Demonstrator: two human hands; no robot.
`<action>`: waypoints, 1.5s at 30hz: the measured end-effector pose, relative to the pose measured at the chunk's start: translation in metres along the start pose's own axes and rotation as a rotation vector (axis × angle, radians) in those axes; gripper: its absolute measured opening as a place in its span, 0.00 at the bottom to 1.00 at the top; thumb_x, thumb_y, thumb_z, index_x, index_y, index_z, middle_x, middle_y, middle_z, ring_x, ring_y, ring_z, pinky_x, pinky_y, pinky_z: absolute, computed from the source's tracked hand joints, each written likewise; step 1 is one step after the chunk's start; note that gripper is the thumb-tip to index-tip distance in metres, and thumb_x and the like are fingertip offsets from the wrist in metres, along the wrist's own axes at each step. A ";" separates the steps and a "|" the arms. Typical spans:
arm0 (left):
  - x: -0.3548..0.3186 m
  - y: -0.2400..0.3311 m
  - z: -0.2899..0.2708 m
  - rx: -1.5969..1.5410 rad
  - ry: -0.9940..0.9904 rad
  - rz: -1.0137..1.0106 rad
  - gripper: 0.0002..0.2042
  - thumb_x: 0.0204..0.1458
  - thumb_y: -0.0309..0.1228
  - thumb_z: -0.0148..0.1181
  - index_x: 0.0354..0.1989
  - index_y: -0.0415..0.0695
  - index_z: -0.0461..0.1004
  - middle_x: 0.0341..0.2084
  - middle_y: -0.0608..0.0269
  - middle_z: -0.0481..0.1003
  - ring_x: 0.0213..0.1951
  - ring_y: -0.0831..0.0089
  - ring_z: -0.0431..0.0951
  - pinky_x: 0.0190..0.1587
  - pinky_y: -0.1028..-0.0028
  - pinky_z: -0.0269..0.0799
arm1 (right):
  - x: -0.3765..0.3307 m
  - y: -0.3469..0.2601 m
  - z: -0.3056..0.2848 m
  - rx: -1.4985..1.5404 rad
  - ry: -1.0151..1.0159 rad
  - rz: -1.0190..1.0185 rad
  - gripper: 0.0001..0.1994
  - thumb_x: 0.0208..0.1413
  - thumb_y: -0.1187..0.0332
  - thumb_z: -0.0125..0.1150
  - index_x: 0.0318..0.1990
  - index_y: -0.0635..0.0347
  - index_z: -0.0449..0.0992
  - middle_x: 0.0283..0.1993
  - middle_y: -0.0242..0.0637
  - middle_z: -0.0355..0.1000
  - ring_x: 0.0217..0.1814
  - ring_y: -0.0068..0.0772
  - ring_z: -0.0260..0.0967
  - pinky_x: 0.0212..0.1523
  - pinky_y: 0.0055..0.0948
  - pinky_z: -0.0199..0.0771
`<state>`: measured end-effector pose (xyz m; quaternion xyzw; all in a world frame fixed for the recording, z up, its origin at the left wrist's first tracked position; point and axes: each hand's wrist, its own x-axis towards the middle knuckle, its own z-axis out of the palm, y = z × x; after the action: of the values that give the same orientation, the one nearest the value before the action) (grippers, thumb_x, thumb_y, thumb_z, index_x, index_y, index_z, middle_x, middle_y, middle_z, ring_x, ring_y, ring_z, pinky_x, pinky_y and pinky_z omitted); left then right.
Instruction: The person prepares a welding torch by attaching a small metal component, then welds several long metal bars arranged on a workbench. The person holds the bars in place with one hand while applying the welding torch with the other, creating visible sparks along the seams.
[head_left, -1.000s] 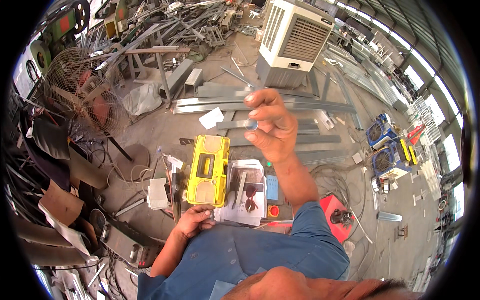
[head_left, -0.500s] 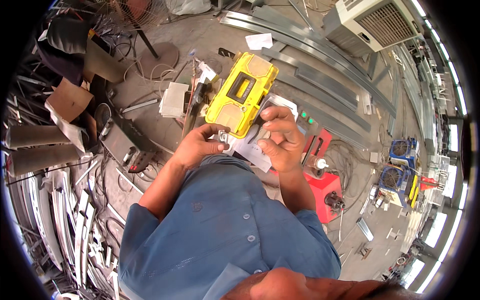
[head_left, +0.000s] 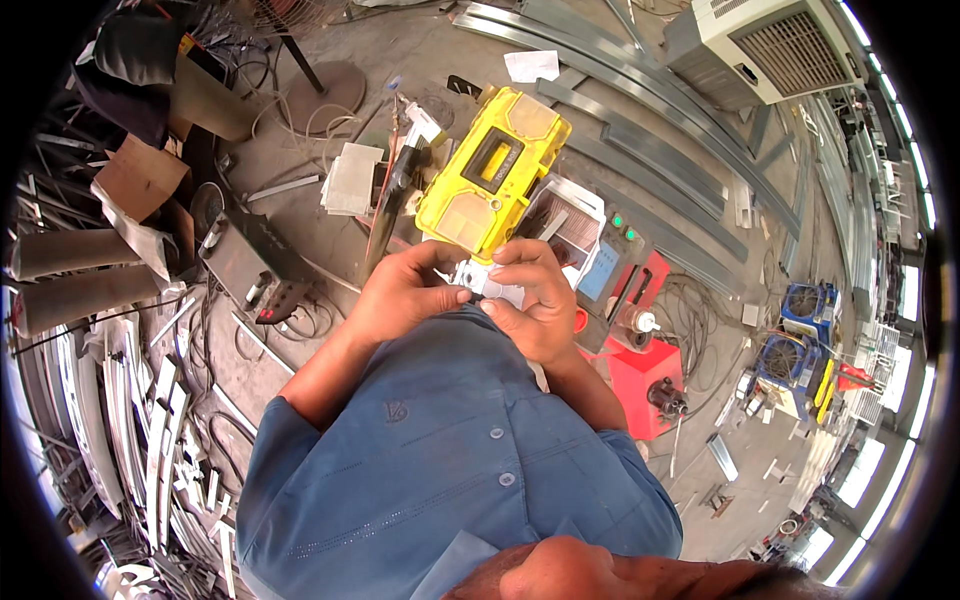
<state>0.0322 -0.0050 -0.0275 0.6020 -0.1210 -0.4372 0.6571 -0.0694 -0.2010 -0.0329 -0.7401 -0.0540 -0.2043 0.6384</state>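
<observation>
Close in front of my body, my left hand [head_left: 405, 292] pinches a small silvery metal piece [head_left: 461, 272] between thumb and fingers. My right hand [head_left: 538, 300] is drawn up beside it with its thumb and fingers curled together; what sits between them is too small to make out. Just beyond both hands lies a yellow toolbox [head_left: 447, 186] with its lid closed. A white bin [head_left: 600, 197] holding thin pieces stands to its right, partly hidden by the toolbox.
Right of the hands are a control box [head_left: 598, 270] with green lights and a red machine [head_left: 655, 385]. Long metal profiles [head_left: 655, 150] lie on the floor ahead. Leftward stand a dark welder-like box [head_left: 250, 262] and heaps of metal offcuts [head_left: 165, 460]. An air cooler [head_left: 770, 50] stands far right.
My right hand has come down and left to meet the left hand at the metal piece. The white bin and control box, covered before, now show more.
</observation>
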 end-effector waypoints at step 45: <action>-0.023 0.024 0.009 0.418 0.077 0.229 0.22 0.42 0.30 0.81 0.47 0.39 0.82 0.24 0.67 0.77 0.26 0.82 0.73 0.30 0.76 0.71 | 0.022 -0.032 -0.010 -0.307 -0.280 0.030 0.17 0.48 0.72 0.75 0.46 0.59 0.80 0.50 0.40 0.74 0.49 0.42 0.76 0.48 0.37 0.77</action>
<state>0.0226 0.0032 0.0043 0.7236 -0.2512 -0.3018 0.5676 -0.0629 -0.2091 0.0057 -0.8506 -0.0993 -0.0959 0.5074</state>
